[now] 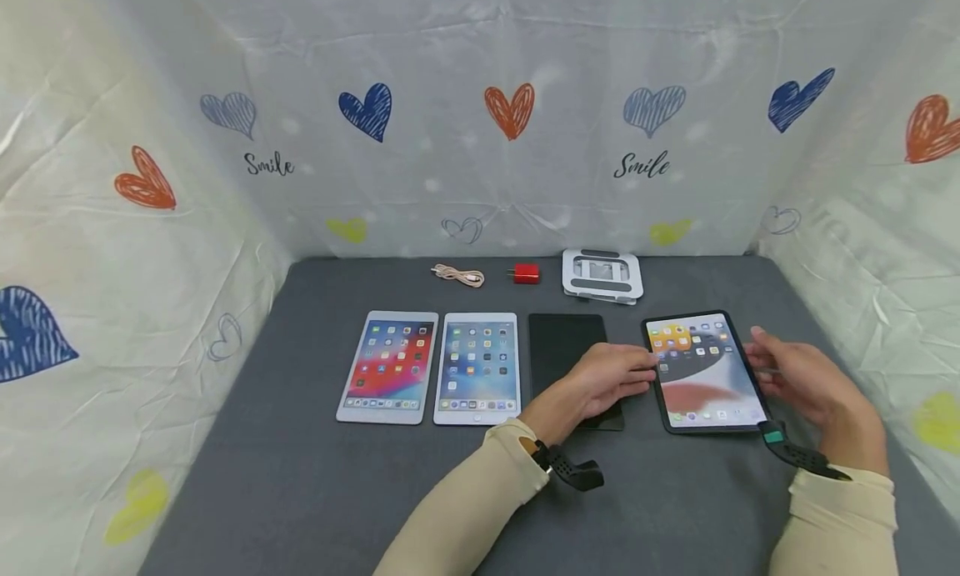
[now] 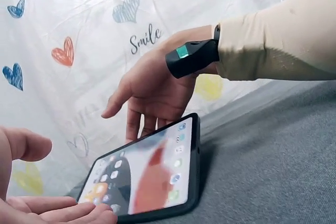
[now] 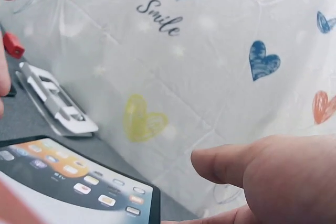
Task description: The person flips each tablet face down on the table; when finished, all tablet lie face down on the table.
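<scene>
A lit tablet in a black case (image 1: 708,374) lies on the right side of the table between the two hands. My left hand (image 1: 603,378) reaches over a dark, blank-faced tablet-sized slab (image 1: 558,338), its fingertips right at the lit tablet's left edge. On the other side my right hand (image 1: 806,384) has its fingers at the tablet's right edge, thumb raised and apart from it. In the left wrist view the lit tablet (image 2: 142,177) appears tilted, with left fingers (image 2: 68,211) extended along its near edge. Neither thumb presses on the screen.
Two white tablets, one with a red-blue screen (image 1: 390,363) and one with a blue screen (image 1: 477,363), lie side by side to the left. Behind are a coiled cable (image 1: 459,275), a red charger plug (image 1: 527,273) and a white folded frame (image 1: 602,276). Heart-printed cloth (image 1: 442,167) encloses the table.
</scene>
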Demonstrator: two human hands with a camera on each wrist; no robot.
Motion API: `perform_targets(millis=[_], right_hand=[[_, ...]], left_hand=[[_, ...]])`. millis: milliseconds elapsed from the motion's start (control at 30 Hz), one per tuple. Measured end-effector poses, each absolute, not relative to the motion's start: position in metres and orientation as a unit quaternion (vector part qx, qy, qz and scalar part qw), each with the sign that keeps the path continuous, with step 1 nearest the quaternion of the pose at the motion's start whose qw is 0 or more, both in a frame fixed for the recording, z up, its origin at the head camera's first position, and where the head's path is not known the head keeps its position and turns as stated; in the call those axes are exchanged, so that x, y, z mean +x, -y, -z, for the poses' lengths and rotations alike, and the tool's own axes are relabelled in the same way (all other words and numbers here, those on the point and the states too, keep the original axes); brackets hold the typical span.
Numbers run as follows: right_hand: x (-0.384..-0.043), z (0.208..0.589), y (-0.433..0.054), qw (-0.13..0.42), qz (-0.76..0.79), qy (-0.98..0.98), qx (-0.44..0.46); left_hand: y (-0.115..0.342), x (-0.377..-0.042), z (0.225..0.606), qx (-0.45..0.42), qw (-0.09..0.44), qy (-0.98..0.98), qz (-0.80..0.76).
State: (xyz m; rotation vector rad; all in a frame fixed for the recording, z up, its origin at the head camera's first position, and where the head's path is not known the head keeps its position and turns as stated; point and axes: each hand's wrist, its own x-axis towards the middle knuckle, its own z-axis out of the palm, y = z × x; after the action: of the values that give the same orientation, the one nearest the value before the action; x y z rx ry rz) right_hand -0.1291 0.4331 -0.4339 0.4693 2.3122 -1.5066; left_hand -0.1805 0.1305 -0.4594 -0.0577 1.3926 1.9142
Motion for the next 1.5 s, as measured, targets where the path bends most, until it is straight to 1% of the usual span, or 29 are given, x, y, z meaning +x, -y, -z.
perform_targets(millis=[267, 433, 667, 800, 1133, 1500], right_hand=[[-0.128, 0.412, -0.42, 0.143, 0.506, -0.837, 0.155], [-0.13, 0.399, -0.408, 0.132, 0.502, -0.844, 0.135], [-0.133, 0.385, -0.388, 0.115, 0.493, -0.855, 0.11], [-0.134, 0.379, -0.375, 0.106, 0.483, -0.863, 0.103], [-0.136, 0.37, -0.354, 0.095, 0.474, -0.872, 0.07], [-0.142, 0.362, -0.331, 0.122, 0.469, -0.873, 0.048]], left_hand=[[-0.125, -0.189, 0.425, 0.036, 0.393, -0.524, -0.755], [-0.127, -0.195, 0.407, 0.062, 0.401, -0.514, -0.756], [-0.135, -0.196, 0.39, 0.09, 0.433, -0.491, -0.751], [-0.136, -0.196, 0.385, 0.092, 0.442, -0.49, -0.746], [-0.13, -0.2, 0.378, 0.089, 0.431, -0.487, -0.754], [-0.12, -0.203, 0.381, 0.09, 0.398, -0.501, -0.764]])
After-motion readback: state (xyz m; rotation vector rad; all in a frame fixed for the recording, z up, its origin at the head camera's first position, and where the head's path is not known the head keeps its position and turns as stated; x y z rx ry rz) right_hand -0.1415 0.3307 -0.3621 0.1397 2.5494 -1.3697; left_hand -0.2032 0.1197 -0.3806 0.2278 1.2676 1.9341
